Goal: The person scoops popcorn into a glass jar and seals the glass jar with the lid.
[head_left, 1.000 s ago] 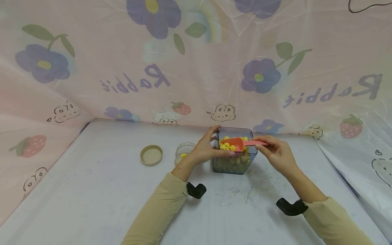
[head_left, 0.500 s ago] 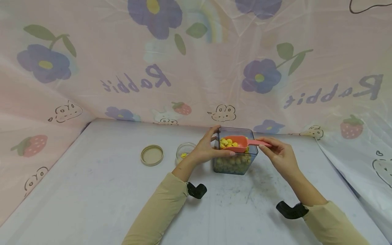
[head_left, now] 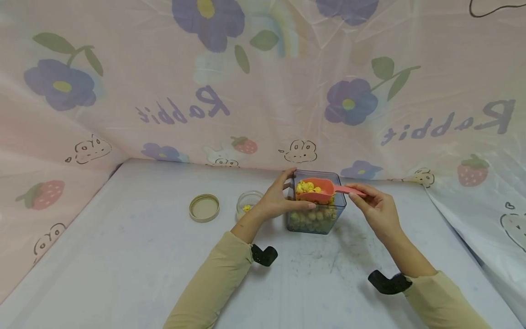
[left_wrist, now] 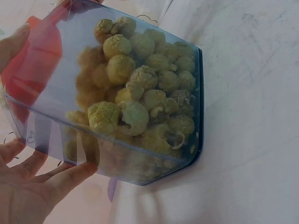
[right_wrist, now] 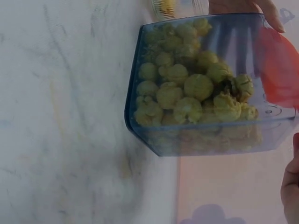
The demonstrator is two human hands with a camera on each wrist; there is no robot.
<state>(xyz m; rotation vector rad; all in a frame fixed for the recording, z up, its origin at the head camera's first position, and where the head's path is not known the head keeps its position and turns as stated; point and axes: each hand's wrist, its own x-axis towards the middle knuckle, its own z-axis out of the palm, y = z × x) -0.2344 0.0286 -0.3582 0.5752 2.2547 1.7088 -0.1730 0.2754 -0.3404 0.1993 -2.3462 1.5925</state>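
In the head view a clear bluish plastic box (head_left: 302, 223) stands on the table, part filled with yellow popcorn (left_wrist: 119, 70). My left hand (head_left: 272, 201) grips its left side, thumb along the near rim and fingers toward the far side. A red scoop (head_left: 324, 188) holding several pieces of popcorn is level near the box's rim. My right hand (head_left: 377, 211) pinches the scoop's handle at the box's right side. Through the box wall, the right wrist view shows the scoop (right_wrist: 280, 70) above the popcorn heap; that view catches only part of my right hand.
Left of the box stands a small clear round jar (head_left: 249, 197) with a little popcorn inside, partly hidden by my left hand. A beige round lid (head_left: 204, 208) lies farther left on the white table (head_left: 135, 246). A printed cloth (head_left: 263, 119) hangs behind.
The scoop has risen from the popcorn toward the rim, levelled, and shifted slightly right with my right hand. Popcorn now lies in its bowl. My left hand has stayed on the box.
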